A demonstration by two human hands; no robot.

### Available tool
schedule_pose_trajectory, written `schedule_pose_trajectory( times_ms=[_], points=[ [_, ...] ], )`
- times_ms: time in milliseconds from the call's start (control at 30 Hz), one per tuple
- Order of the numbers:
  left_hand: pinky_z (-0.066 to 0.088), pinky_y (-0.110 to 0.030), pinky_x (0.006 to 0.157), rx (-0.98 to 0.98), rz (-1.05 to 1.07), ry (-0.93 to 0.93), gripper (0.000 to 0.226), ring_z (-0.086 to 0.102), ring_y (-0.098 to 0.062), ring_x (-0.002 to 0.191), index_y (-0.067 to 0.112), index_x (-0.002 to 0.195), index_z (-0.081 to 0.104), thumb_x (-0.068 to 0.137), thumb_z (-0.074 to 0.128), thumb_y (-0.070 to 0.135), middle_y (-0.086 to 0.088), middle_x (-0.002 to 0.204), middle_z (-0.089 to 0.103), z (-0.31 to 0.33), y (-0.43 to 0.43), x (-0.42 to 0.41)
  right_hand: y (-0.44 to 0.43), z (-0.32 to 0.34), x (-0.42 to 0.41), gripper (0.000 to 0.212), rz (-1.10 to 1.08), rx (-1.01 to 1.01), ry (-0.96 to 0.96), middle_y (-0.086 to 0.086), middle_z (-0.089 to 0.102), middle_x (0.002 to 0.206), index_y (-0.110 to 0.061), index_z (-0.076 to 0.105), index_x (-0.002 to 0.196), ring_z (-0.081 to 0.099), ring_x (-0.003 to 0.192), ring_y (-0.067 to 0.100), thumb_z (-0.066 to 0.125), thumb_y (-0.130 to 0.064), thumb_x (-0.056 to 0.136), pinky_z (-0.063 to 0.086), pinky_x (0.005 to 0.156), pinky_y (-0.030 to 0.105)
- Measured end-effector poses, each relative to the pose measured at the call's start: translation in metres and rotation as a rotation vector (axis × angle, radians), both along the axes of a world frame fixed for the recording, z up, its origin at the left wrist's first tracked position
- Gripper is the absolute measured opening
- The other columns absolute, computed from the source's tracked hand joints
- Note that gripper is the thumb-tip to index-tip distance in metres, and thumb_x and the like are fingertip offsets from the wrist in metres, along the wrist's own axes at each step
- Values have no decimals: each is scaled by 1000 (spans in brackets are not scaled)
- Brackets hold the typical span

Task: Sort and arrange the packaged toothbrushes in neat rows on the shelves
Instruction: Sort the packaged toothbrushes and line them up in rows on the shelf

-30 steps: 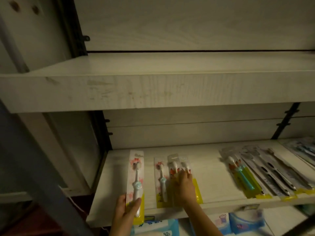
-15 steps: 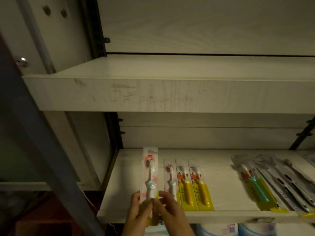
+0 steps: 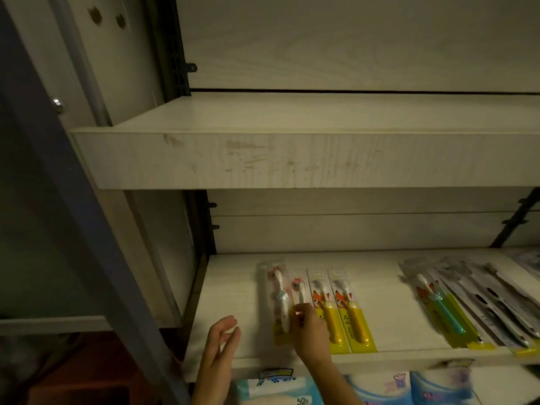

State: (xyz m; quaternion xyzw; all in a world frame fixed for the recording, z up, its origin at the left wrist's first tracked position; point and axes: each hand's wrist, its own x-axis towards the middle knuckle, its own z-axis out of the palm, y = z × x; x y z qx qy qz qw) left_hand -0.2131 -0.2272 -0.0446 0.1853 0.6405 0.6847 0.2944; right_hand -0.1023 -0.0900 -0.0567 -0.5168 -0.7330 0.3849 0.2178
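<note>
Yellow card and clear moulded plastic make up the toothbrush packs lying flat on the lower shelf (image 3: 230,290), heads toward the back wall and feet toward the front lip, so each face can be read from in front. At the left, a tall pink pack (image 3: 277,299) lies slightly askew, its side touching a short pink pack (image 3: 298,283). Just beside that, two yellow fox packs (image 3: 336,311) sit edge to edge and square.

The right hand (image 3: 311,334) covers the short pack's lower half, its grip pinched at the seam where the two pink cards meet. It looks to be holding the short pack, though blur leaves that uncertain. I judge it is nudging the pink pair parallel with the yellow ones. The left hand (image 3: 223,337) hovers over the shelf front, apart from the tall pack, its grip released, fingers loosely spread and holding nothing.

Well apart to the right, a teal-handled pack (image 3: 441,312) and several grey packs (image 3: 496,302) fan out slanted and overlapping, so that group seems unsorted. The cards look thin, stiff and slick, likely to slide easily on the pale wood-grain laminate and skid out of line. Blue-and-white packets (image 3: 380,388) show below the shelf
</note>
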Motion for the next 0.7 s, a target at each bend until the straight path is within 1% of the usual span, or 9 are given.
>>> schedule_pose_trajectory(
  times_ms=[67, 100, 167, 267, 333, 400, 533, 600, 700],
  points=[
    [43, -24, 81, 13, -11, -11, 22, 52, -13, 95, 15, 99, 55, 90, 48, -4, -5, 108, 57, -1, 7, 4, 2, -7, -3, 21, -15, -9, -94, 6, 68, 104, -12, 55, 113, 63, 93, 18, 47, -10, 94, 45, 69, 21],
    [44, -22, 77, -26, -23, 9, 22, 51, -16, 98, 15, 97, 56, 90, 49, -4, -4, 106, 58, 0, 7, 6, 3, -8, -4, 21, -19, -10, -136, 5, 67, 104, -12, 55, 114, 63, 94, 18, 46, -10, 95, 43, 69, 20],
    [46, -22, 73, -47, -29, -12, 24, 52, -19, 101, 20, 92, 57, 91, 50, -2, -2, 104, 59, -2, 7, 8, 3, -13, -5, 21, -21, -5, -185, 5, 68, 103, -12, 55, 114, 64, 94, 18, 45, -13, 95, 47, 72, 22],
    [41, -31, 78, -49, -59, -31, 24, 51, -21, 104, 23, 90, 56, 91, 50, 0, -5, 109, 58, -1, 2, 7, 0, -20, -6, 22, -14, 17, -250, 5, 68, 102, -11, 53, 115, 65, 93, 19, 43, -17, 96, 53, 80, 28],
    [38, -34, 84, -42, -76, -50, 22, 50, -22, 106, 22, 91, 57, 91, 50, 1, -6, 109, 58, 0, 2, 6, -1, -25, -7, 24, -11, 24, -271, 4, 68, 101, -11, 52, 117, 66, 91, 17, 44, -21, 96, 55, 80, 30],
    [37, -35, 86, -39, -85, -54, 21, 50, -22, 107, 22, 91, 57, 91, 50, 2, -6, 110, 58, -1, 1, 5, -2, -23, -8, 28, -3, 29, -293, 3, 68, 102, -12, 50, 122, 66, 91, 15, 44, -23, 97, 55, 79, 28],
    [39, -35, 88, -36, -111, -55, 19, 50, -21, 107, 21, 93, 57, 91, 51, 3, -2, 108, 60, -5, 2, 7, -8, -8, 2, 38, 47, 160, -351, 0, 56, 126, -19, 42, 134, 59, 108, 15, 42, -20, 96, 50, 86, 25],
    [41, -32, 83, -30, -122, -39, 20, 52, -22, 105, 19, 92, 58, 90, 52, 0, -1, 106, 61, -6, 7, 9, -12, 1, 16, 37, 52, 237, -315, -6, 53, 128, -27, 44, 131, 56, 110, 14, 44, -25, 94, 48, 84, 25],
    [43, -25, 71, -45, -199, -25, 21, 55, -23, 95, 16, 88, 58, 89, 50, -4, -9, 102, 62, -5, 25, 19, -10, 13, 46, 28, 3, 246, -106, -11, 58, 115, -32, 53, 118, 59, 100, 9, 52, -27, 91, 49, 80, 23]
  ],
)
